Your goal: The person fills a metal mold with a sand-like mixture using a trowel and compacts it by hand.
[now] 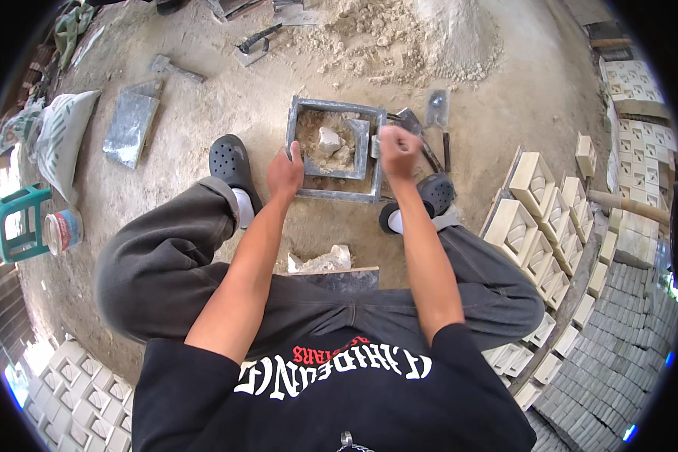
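On the ground between my feet lies a grey square frame (335,194), with a smaller grey frame (361,143) set inside it. Sandy material and a whitish lump (329,141) fill part of the inner frame. My left hand (284,173) grips the left bar of the outer frame, thumb on top. At its right bar, my right hand (399,153) is closed in a fist, slightly blurred, close to a small light piece (376,147) on the frame's side; what the fist holds, if anything, is hidden.
A trowel-like flat tool (437,109) and bars lie right of the frame. A sand heap (429,38) rises beyond. Pale moulded blocks (535,181) stand in rows at right. A grey slab (132,124), white sack (64,139), green stool (22,222) and bucket (63,231) are at left.
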### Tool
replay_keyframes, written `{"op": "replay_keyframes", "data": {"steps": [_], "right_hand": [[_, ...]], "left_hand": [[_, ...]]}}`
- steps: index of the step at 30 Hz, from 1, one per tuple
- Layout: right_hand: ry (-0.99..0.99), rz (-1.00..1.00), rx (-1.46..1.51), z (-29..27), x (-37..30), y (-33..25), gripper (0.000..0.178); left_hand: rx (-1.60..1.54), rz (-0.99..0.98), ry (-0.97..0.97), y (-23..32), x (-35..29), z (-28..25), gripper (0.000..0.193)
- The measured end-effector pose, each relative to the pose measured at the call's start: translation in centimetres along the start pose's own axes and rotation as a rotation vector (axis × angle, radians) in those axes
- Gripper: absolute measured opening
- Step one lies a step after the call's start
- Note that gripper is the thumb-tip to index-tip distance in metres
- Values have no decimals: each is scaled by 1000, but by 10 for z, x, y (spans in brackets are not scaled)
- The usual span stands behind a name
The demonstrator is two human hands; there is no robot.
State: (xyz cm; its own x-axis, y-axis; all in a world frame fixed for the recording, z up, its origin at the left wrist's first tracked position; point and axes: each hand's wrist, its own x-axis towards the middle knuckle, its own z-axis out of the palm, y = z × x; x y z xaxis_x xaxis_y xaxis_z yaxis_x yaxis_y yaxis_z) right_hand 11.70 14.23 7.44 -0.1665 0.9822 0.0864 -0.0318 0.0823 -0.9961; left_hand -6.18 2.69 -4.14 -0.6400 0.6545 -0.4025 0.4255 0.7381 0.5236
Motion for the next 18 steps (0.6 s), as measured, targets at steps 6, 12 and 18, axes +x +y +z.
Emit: {"op": "replay_keyframes", "data": {"steps": [6, 12, 18], "right_hand": [[9, 123, -63, 12, 44, -18, 39], [57, -74, -156, -5, 32, 39, 39], [38, 128, -19, 1, 34, -7, 38]], "left_hand": [[15, 3, 50, -8, 7, 3, 63], [-16, 18, -8, 4, 0, 5, 63], [-9, -27, -3, -1, 5, 3, 63]]}}
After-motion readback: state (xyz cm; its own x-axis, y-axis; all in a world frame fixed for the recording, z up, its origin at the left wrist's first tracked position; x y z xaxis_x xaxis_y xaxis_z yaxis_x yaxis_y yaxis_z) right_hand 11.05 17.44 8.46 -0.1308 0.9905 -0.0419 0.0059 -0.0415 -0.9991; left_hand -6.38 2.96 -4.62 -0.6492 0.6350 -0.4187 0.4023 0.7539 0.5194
